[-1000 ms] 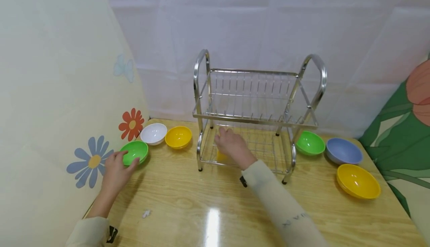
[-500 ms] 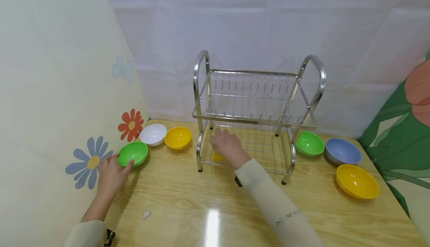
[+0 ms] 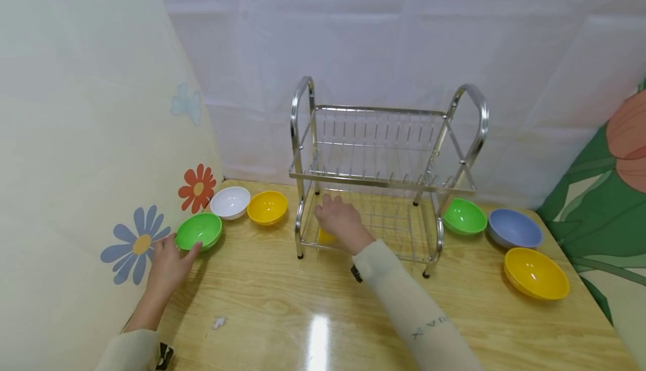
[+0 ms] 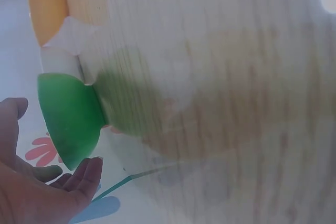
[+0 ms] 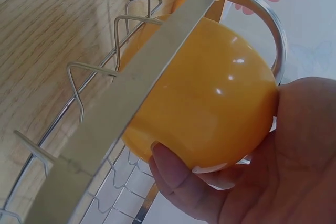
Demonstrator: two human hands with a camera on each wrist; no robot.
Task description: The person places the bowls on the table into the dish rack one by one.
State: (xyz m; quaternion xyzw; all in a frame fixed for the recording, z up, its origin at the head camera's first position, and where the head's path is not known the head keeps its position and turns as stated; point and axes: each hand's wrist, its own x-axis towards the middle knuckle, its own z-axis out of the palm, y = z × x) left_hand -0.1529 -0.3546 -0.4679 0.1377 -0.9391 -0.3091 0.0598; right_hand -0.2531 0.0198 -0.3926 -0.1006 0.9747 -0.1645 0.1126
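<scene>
1. Where the two-tier metal rack (image 3: 353, 180) stands on the wooden desk (image 3: 272, 315), the right hand (image 3: 340, 219) reaches under the upper tier and grips a yellow bowl (image 5: 205, 93).
2. That bowl is at the lower tier's eight o'clock end; from the head it is mostly hidden by the hand, which sits toward its one o'clock side. The right wrist view shows the thumb pressed on the bowl's wall and fingers behind.
3. The left hand (image 3: 169, 264) lies between seven and eight o'clock of a green bowl (image 3: 199, 232), its thumb and fingers spread about the rim; whether they bear on it firmly, I cannot tell.
4. Just beside the green bowl, between one and two o'clock, is a white bowl (image 3: 230, 203); at the white one's three o'clock, a second yellow bowl (image 3: 267, 207).
5. Past the rack, between three and four o'clock, are another green bowl (image 3: 464, 217) and a blue bowl (image 3: 515, 228).
6. A large yellow bowl (image 3: 536, 273) sits at the rack's four o'clock, tilted.
</scene>
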